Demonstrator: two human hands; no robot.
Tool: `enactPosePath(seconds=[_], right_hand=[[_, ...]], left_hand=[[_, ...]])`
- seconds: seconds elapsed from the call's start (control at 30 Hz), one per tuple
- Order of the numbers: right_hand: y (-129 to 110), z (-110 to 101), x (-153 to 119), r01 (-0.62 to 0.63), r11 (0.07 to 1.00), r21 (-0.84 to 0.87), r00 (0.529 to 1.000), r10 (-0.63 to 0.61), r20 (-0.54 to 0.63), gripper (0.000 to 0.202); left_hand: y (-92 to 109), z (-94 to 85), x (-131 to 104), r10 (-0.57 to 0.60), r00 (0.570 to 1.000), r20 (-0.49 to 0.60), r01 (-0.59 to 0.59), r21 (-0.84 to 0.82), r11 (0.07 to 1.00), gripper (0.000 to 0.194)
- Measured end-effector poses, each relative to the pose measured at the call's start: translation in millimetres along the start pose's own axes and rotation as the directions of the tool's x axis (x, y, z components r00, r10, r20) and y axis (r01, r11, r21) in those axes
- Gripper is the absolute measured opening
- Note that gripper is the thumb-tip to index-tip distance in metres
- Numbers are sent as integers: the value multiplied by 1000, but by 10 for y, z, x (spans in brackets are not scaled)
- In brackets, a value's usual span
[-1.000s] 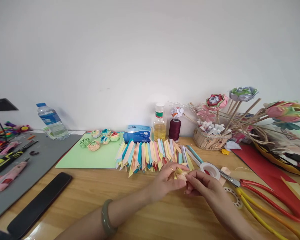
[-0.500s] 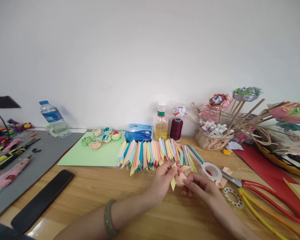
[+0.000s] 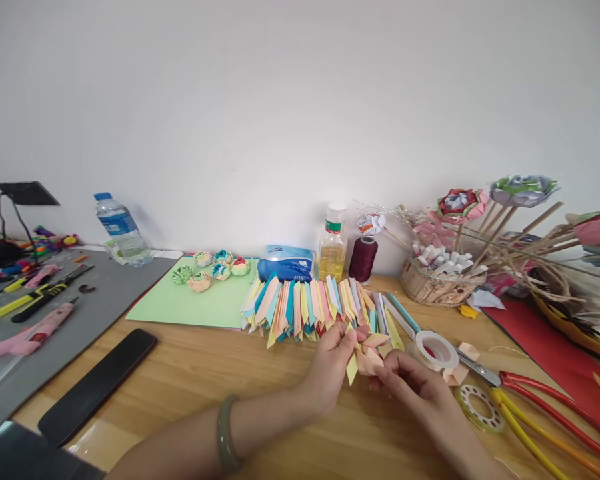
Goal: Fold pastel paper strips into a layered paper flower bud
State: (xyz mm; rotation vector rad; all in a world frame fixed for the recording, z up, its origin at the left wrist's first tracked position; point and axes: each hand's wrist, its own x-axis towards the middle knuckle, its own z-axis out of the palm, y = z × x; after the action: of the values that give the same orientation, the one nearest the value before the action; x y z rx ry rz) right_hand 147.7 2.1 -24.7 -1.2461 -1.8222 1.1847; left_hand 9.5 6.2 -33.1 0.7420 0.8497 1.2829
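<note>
One folded paper [image 3: 369,361], apparently pinched between hands [image 3: 326,370] [image 3: 416,383].

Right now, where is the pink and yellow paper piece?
In the head view, right of centre: the paper piece is held between left hand and right hand, in front of folded strips.

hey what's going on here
A person has a peach-and-yellow folded paper piece in both hands: the left hand grips it, and the right hand pinches its right side. Beyond lies a dense row of coloured paper strips. Six small rosettes rest on a green sheet; scissors lie to the right.
</note>
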Motion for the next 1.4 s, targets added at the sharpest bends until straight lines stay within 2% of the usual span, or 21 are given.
enactPosePath(seconds=[0.2,0.37,0.43,0.5,0.6,0.7,0.8,0.9,1.0,1.1,1.17,1.23,1.3,1.37,1.4], right_hand=[[7,7,-16,50,997,-50,998,-52,-27,30],[-25,9,-29,86,983,-161,992,-99,-76,30],[-38,-8,-39,79,976,-205,992,-97,-82,31],[-47,-37,-48,63,974,-217,993,-84,-88,31],[-54,-86,-46,51,989,-141,993,-65,-97,30],[-57,-112,-30,30,998,-52,992,-36,-124,33],[-65,-101,-20,-4,999,-50,993,-2,-114,34],[-74,-93,-19,-22,994,-102,994,12,-105,36],[-71,-140,-15,-4,995,-100,985,-13,-171,34],[-53,-222,0,71,997,-41,944,-80,-319,27],[-42,-262,11,80,996,-41,957,-88,-278,33],[-40,-277,18,59,997,-55,974,-70,-218,33],[-51,-273,22,42,997,-69,977,-55,-205,32],[-68,-258,23,48,996,-76,974,-63,-217,32],[-74,-250,22,59,995,-78,973,-75,-220,32]], left_hand=[[17,36,-19,-28,999,-19,25,-110,994,28],[42,49,-17,-55,998,-22,51,-147,988,29],[72,45,-21,-72,997,15,73,-157,985,27],[108,35,-28,-71,992,100,86,-157,984,26],[139,2,-31,-28,973,229,46,-70,996,30],[114,-42,-15,-25,964,265,4,77,997,66],[74,-68,8,-24,955,296,-46,227,973,57],[87,-56,22,-17,965,260,-60,285,957,48],[148,-30,31,-98,973,209,58,187,981,49],[190,-29,40,-254,935,249,254,35,967,49],[192,-45,43,-320,893,316,334,13,943,42],[182,-60,43,-327,860,393,345,24,938,37],[177,-65,43,-330,827,454,364,14,931,33],[178,-58,43,-359,824,438,394,11,919,27],[179,-53,44,-370,839,400,392,29,919,27]])
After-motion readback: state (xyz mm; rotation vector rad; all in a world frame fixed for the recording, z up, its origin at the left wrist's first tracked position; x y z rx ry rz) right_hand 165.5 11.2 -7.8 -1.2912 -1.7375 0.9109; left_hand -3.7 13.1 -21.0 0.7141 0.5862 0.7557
